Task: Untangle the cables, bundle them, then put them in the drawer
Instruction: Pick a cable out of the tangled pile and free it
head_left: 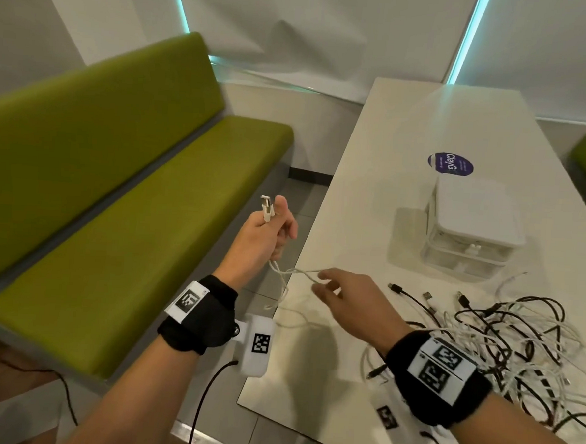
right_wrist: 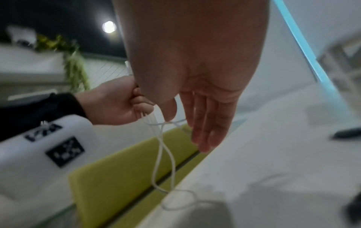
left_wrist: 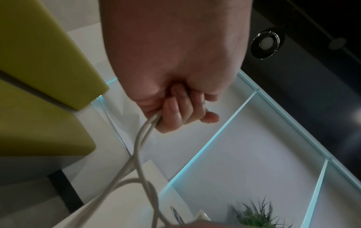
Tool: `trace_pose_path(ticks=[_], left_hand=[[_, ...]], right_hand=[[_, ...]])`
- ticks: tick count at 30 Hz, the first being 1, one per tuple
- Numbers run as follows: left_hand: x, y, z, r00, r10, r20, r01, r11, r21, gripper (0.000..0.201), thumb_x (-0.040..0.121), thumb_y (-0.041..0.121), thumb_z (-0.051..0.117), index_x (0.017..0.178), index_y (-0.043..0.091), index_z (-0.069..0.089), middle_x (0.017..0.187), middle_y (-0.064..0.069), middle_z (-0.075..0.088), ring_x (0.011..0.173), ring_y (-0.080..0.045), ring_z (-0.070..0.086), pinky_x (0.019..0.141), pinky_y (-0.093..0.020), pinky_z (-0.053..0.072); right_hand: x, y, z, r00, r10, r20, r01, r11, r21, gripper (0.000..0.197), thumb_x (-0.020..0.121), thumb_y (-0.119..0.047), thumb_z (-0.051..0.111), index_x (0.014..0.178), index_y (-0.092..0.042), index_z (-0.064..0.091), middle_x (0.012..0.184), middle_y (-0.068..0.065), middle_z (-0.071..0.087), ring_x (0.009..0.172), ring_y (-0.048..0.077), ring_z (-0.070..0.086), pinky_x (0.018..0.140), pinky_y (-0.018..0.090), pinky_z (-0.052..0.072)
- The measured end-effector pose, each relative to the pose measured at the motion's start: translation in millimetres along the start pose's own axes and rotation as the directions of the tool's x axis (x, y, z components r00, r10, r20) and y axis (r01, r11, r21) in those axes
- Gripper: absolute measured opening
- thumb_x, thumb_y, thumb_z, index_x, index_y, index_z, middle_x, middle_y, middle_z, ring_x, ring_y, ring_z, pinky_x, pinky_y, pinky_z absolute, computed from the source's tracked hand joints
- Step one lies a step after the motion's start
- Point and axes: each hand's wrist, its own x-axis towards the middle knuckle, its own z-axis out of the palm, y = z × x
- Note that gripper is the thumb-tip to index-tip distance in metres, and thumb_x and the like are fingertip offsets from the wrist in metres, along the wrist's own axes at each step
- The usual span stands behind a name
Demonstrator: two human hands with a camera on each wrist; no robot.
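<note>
White cable (head_left: 282, 283), a single one separated from the heap, is shown held up over the edge of the table (head_left: 365, 198). Its two plug ends are gripped together in the left hand (head_left: 266, 235), whose fingers are curled round the doubled strands, as the left wrist view confirms; the plugs stand up past the thumb. From that fist the strands hang down and trail back onto the tabletop. The right hand (head_left: 348, 300) is held just beside them with fingers straight and relaxed, a strand running across the fingertips; no grip by this hand is seen.

The remaining cables (head_left: 504, 341), black and white, are left in a knotted heap on the table at the right, several plugs sticking out of it. The drawer unit (head_left: 473, 229), a small clear box with two drawers, stands beyond the heap with both drawers closed.

Progress is judged to be early: one cable is freed and doubled over but not yet wound into a bundle. Left to do, by this reading, are the winding, the untangling and bundling of the rest, and the stowing in a drawer.
</note>
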Motion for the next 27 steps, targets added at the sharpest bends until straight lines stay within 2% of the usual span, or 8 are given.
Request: trace_pose_path(ticks=[4,6,9,13,18,22,24,27], left_hand=[[-3,5,0,1.0,0.027,0.016,-0.026,0.999,-0.045,0.058,0.094,0.058,0.031,0.068,0.01,0.05,0.052,0.004,0.024,0.044,-0.011,0.018,0.045,-0.026,0.02],[-5,4,-2,1.0,0.029,0.012,-0.029,0.998,-0.051,0.058,0.094,0.059,0.031,0.067,0.011,0.049,0.052,0.004,0.023,0.044,-0.011,0.018,0.045,-0.027,0.018],[-6,2,-8,0.998,0.018,-0.055,-0.019,1.0,-0.022,0.058,0.094,0.059,0.031,0.065,0.012,0.049,0.049,0.008,0.026,0.043,-0.009,0.02,0.046,-0.027,0.018],[-6,0,-19,0.989,0.052,-0.139,-0.027,0.985,0.173,0.059,0.096,0.058,0.029,0.062,0.014,0.049,0.045,0.013,0.034,0.042,-0.004,0.029,0.049,-0.024,0.023],[-8,-7,-30,0.99,0.04,-0.133,0.017,0.915,0.403,0.065,0.092,0.064,0.028,0.063,0.013,0.056,0.056,0.0,0.041,0.053,-0.015,0.035,0.052,-0.028,0.027],[-8,-13,-37,0.996,0.032,-0.082,0.018,0.836,0.549,0.053,0.103,0.039,0.039,0.064,0.012,0.063,0.065,-0.005,0.056,0.065,-0.026,0.049,0.053,-0.027,0.032],[-8,-12,-38,0.994,0.063,-0.085,-0.007,0.841,0.54,0.054,0.102,0.045,0.038,0.063,0.016,0.063,0.054,-0.008,0.044,0.054,-0.024,0.041,0.05,-0.027,0.029],[-13,-5,-36,0.99,0.115,-0.086,-0.056,0.859,0.508,0.061,0.093,0.061,0.032,0.063,0.018,0.063,0.056,-0.006,0.039,0.053,-0.02,0.033,0.051,-0.03,0.027]], right_hand=[[11,-20,16,0.996,0.057,0.066,-0.069,0.975,0.209,0.052,0.094,-0.047,0.057,0.138,-0.02,0.05,0.1,-0.003,0.073,0.086,0.015,0.068,0.076,0.028,0.051],[16,-25,23,0.993,0.067,0.1,-0.099,0.93,0.355,0.036,0.093,-0.042,0.062,0.121,-0.02,0.061,0.093,-0.002,0.071,0.07,0.014,0.069,0.069,0.031,0.055],[21,-22,27,0.999,0.04,-0.015,-0.033,0.949,0.313,0.019,0.092,-0.039,0.063,0.09,-0.02,0.068,0.079,-0.003,0.072,0.066,0.013,0.068,0.065,0.029,0.053],[19,-15,18,0.993,0.066,-0.096,-0.026,0.929,0.37,0.026,0.094,-0.033,0.06,0.072,-0.021,0.065,0.057,0.0,0.067,0.049,0.007,0.058,0.056,0.021,0.043],[25,4,-2,0.933,0.319,-0.168,-0.179,0.814,0.553,0.032,0.093,-0.02,0.053,0.067,-0.004,0.062,0.047,-0.001,0.048,0.047,0.018,0.048,0.053,0.026,0.041],[22,2,-3,0.912,0.396,-0.106,-0.293,0.811,0.506,0.036,0.087,-0.021,0.053,0.058,0.0,0.055,0.053,0.008,0.062,0.037,0.017,0.046,0.042,0.021,0.04],[22,-6,-2,0.921,0.386,-0.051,-0.323,0.831,0.453,0.035,0.084,-0.022,0.053,0.056,-0.001,0.054,0.058,0.017,0.065,0.035,0.019,0.047,0.043,0.02,0.042],[26,-16,2,0.931,0.364,0.021,-0.341,0.849,0.403,0.031,0.083,-0.02,0.052,0.058,-0.004,0.046,0.05,0.012,0.053,0.034,0.02,0.046,0.041,0.018,0.038]])
